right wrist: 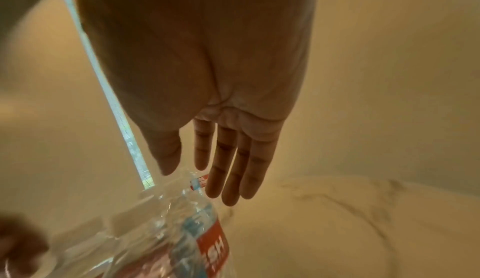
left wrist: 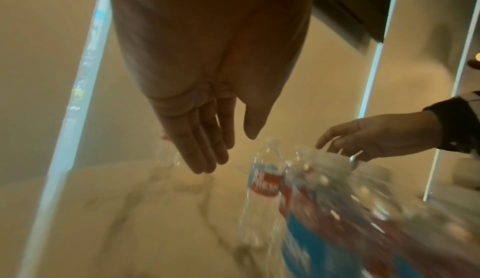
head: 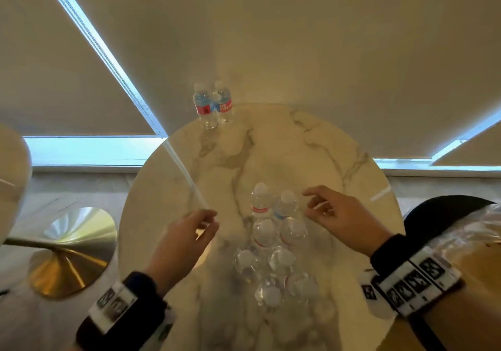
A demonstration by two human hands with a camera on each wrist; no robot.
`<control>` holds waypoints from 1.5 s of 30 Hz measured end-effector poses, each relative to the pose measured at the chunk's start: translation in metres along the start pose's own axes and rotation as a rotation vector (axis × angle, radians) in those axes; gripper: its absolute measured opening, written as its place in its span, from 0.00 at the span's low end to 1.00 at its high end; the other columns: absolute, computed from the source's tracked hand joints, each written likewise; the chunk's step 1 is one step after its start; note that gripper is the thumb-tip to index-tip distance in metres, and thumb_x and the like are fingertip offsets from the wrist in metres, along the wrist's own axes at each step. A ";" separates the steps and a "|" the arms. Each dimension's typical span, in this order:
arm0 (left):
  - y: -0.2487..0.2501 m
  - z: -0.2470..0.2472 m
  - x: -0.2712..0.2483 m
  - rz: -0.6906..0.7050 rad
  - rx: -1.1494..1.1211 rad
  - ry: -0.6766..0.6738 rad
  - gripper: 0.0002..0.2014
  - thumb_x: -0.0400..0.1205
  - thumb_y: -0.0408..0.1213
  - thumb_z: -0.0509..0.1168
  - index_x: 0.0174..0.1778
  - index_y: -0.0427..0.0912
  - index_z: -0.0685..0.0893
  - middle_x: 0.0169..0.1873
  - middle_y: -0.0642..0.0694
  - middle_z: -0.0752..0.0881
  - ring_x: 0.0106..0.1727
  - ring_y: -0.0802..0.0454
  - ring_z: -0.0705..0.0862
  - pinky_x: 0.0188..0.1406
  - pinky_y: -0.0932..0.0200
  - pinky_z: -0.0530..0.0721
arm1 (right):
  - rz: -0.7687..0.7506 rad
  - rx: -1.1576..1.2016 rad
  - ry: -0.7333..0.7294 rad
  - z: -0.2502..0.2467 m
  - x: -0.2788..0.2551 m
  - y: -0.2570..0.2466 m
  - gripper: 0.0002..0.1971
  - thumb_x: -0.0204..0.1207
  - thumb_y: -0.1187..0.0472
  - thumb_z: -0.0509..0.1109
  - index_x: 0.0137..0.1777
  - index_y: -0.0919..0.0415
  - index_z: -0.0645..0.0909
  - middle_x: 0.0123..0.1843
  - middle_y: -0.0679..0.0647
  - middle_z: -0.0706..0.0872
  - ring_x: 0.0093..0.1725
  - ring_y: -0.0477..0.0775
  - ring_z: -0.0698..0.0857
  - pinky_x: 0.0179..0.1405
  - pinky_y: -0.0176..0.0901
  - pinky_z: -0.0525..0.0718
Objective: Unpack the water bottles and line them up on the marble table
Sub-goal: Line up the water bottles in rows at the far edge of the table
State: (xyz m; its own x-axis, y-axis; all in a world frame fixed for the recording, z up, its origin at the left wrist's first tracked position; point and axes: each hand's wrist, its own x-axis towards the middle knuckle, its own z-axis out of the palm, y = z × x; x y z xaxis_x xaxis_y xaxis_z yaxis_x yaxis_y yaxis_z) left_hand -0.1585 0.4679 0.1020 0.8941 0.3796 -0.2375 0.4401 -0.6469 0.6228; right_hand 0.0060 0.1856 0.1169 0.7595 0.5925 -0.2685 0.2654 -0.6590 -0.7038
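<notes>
— Where do the bottles stand?

— Two water bottles are upright at the far edge of the round marble table, touching side by side, red and blue labels facing us. The rest sit as a cluster of bottles in the middle of the table, nearer the person, caps up, in pairs. Clear shrink wrap seems to cling round the near ones, though the blur in the wrist views makes its edge hard to trace.

— And the hands?

— The left hand hovers to the left of the cluster, fingers straight and close together, holding nothing (the left wrist view shows its palm bare). The right hand hovers just right of the two foremost caps, fingers loosely extended, thumb apart from them. In the right wrist view its fingertips hang just above the wrap; I cannot tell whether they touch it, and nothing is gripped.

— Anything else around?

— A brass pedestal base on the floor to the left, and drawn window blinds behind the table.
</notes>
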 end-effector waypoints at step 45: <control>0.104 -0.033 0.295 0.255 0.424 0.166 0.28 0.83 0.56 0.67 0.74 0.42 0.79 0.65 0.42 0.83 0.64 0.43 0.84 0.63 0.50 0.85 | -0.081 -0.328 0.083 -0.050 0.277 -0.057 0.27 0.72 0.42 0.76 0.67 0.57 0.82 0.56 0.55 0.87 0.53 0.57 0.85 0.52 0.47 0.81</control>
State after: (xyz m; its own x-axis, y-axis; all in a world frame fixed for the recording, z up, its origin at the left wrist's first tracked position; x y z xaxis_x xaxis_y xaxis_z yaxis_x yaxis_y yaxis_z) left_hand 0.1481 0.5341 0.1215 0.9671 0.2530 0.0250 0.2361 -0.9302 0.2809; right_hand 0.2313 0.3645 0.1160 0.7700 0.6185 -0.1564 0.4934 -0.7328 -0.4686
